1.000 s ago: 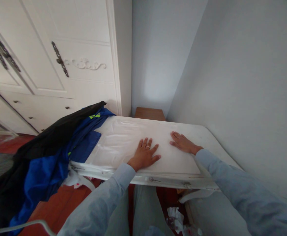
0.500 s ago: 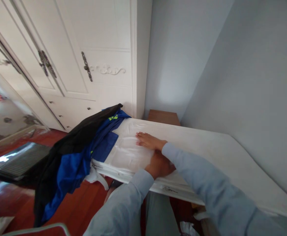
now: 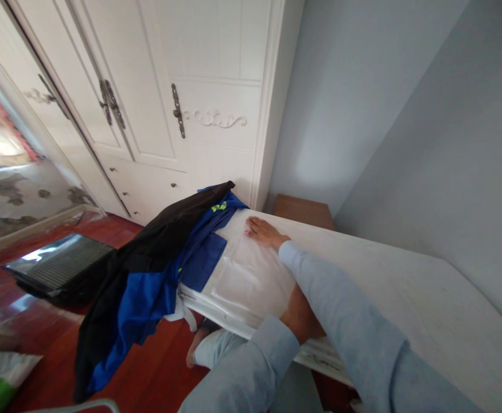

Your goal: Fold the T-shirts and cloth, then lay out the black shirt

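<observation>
A thin, shiny plastic packet (image 3: 244, 281), whitish and see-through, lies flat on a long white bench-like top (image 3: 362, 269). My right hand (image 3: 265, 231) rests on the packet's far edge, palm down with the fingers stretched out. Nearer to me, my left hand (image 3: 301, 315) is at the packet's right side, close to the front edge of the top. My right forearm crosses over it and hides its fingers. Left of the packet, a black and blue jacket (image 3: 156, 252) with yellow-green marks is draped over the end of the top and hangs to the floor.
A white wardrobe (image 3: 216, 51) with dark handles stands behind. A brown box-like piece (image 3: 304, 211) sits in the corner by the grey wall (image 3: 461, 143). On the red floor (image 3: 164, 361) lie a black, glossy-topped object (image 3: 61, 264) and a white and green bag (image 3: 3, 376).
The view has swung left, so everything sits further right. My hands have moved apart, the right towards the packet's far edge and the left towards me. The packet looks flatter.
</observation>
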### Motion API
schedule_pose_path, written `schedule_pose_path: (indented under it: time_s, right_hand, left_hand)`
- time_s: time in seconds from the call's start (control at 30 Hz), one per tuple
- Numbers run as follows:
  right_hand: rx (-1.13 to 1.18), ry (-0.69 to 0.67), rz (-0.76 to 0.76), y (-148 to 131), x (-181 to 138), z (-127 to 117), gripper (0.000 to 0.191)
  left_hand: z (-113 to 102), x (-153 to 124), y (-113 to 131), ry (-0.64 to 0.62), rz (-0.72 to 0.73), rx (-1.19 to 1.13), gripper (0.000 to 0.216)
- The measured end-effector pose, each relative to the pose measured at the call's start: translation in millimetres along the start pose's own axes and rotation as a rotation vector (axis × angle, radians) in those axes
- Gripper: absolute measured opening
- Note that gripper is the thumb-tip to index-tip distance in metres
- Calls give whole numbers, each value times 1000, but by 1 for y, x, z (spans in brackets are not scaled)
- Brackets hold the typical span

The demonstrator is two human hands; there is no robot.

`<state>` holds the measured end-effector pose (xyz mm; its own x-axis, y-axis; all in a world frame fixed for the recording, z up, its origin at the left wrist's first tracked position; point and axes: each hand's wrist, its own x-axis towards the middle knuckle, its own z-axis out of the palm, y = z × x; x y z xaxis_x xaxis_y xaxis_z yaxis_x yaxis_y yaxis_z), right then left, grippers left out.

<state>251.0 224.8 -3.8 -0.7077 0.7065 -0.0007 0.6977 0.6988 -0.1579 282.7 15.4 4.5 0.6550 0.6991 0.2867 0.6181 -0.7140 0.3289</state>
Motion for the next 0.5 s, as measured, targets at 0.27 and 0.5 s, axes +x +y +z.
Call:
schedule_pose_path:
  time_s: [0.27,0.5]
  right_hand:
    - [-15,-31,40,-1,5,-4,74]
    - [7,58,-235,-42,-10,2,73]
  left_hand:
    - [6,1,-2,19,-24,2,60]
    - [23,-1,-7,53,-11,56,59]
